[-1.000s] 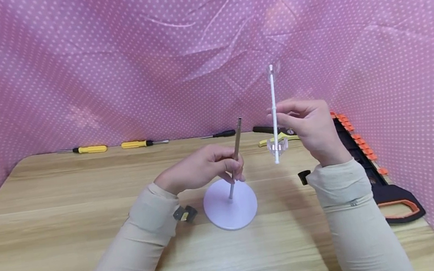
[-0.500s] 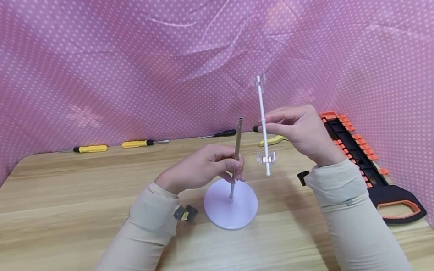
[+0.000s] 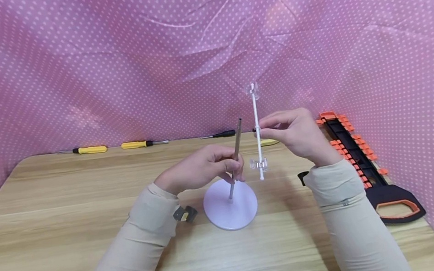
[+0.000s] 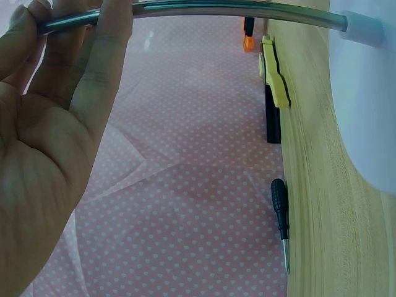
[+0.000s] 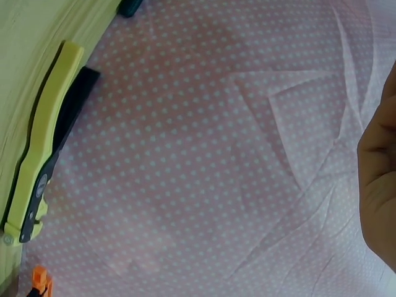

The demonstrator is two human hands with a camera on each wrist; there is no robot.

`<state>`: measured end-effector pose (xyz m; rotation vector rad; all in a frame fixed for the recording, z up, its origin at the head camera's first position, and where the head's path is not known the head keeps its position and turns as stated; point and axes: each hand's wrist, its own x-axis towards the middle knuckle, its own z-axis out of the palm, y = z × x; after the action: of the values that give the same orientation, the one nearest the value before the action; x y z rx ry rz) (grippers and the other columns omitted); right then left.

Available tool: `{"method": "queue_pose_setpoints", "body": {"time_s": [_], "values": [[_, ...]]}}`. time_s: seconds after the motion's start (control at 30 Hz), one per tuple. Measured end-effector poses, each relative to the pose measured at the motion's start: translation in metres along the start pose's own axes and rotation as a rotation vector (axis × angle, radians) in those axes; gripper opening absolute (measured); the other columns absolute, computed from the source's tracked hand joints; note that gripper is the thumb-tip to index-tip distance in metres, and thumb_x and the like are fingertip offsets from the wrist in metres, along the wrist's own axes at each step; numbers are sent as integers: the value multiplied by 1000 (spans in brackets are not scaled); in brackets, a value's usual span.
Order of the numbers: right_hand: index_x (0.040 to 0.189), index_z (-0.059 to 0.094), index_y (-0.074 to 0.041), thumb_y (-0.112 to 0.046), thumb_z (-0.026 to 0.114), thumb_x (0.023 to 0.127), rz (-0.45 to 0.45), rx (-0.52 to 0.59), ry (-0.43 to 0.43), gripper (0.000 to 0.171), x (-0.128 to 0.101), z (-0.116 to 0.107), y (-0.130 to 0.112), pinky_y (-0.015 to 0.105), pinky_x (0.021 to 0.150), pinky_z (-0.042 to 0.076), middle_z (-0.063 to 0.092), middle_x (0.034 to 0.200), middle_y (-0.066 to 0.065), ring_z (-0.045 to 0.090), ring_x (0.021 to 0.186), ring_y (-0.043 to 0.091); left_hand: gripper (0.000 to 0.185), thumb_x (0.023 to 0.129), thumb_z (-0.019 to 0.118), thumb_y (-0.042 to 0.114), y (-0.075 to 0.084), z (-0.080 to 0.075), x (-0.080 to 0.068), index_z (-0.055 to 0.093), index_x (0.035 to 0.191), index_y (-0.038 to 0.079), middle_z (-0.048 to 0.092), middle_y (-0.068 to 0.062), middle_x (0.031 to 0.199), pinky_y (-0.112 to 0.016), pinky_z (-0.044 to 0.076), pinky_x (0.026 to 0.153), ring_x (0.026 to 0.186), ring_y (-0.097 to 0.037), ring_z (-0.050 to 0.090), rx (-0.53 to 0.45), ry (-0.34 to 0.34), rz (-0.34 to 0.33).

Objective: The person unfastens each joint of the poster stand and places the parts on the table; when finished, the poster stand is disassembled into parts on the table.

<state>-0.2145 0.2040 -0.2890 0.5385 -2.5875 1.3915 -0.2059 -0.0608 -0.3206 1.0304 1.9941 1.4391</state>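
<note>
Pink dotted cloth backs a wooden table [image 3: 47,233] where the left hand [image 3: 197,170] grips a metal rod [image 3: 236,151] standing in a white base [image 3: 231,207], while, just right of it, right-hand fingers [image 3: 277,122] pinch a white stick [image 3: 256,125], best kept upright.

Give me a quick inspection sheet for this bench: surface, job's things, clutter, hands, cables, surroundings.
Surface: wooden table, light grain.
Job's things: metal rod standing tilted in a round white base; white rod with clear clips, held upright beside it, apart from the metal rod.
Clutter: two yellow screwdrivers, a black screwdriver and yellow-handled pliers along the back edge; black and orange tool at the right edge; small grey and yellow part by the left sleeve.
Hands: left hand grips the metal rod; right hand pinches the white rod.
Cables: nothing seen.
Surroundings: pink dotted cloth behind and at both sides.
</note>
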Motion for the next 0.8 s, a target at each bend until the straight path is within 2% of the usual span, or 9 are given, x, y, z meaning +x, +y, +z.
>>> {"method": "queue_pose_setpoints", "body": {"time_s": [0.17, 0.43, 0.57, 0.8], "values": [[105, 85, -12, -17, 87, 90, 2, -126, -26, 16, 3, 4, 4, 18, 70, 59, 81, 110, 8, 74, 88, 22, 19, 111, 53, 8, 0, 0, 0, 70, 105, 2, 71, -12, 97, -39, 66, 88, 94, -21, 71, 2, 3, -2], [99, 86, -17, -23, 88, 88, -80, -322, -59, 12, 6, 10, 10, 25, 71, 56, 82, 102, 2, 73, 83, 15, 20, 111, 52, 7, 0, 0, 1, 70, 105, 0, 71, -10, 96, -38, 66, 88, 94, -21, 71, 11, 7, 8], [97, 86, -18, -26, 89, 88, -83, -355, -68, 12, 9, 14, 17, 30, 69, 53, 82, 97, 1, 72, 81, 15, 21, 111, 52, 7, 0, 0, 1, 70, 105, 0, 71, -10, 96, -39, 66, 88, 95, -22, 71, 11, 8, 8], [98, 87, -19, -28, 88, 88, -68, -373, -94, 13, 11, 17, 25, 32, 68, 52, 82, 95, 1, 71, 80, 16, 21, 111, 52, 7, 0, 0, 1, 70, 105, -1, 72, -11, 96, -38, 66, 88, 96, -26, 71, 2, 10, 7]]}}
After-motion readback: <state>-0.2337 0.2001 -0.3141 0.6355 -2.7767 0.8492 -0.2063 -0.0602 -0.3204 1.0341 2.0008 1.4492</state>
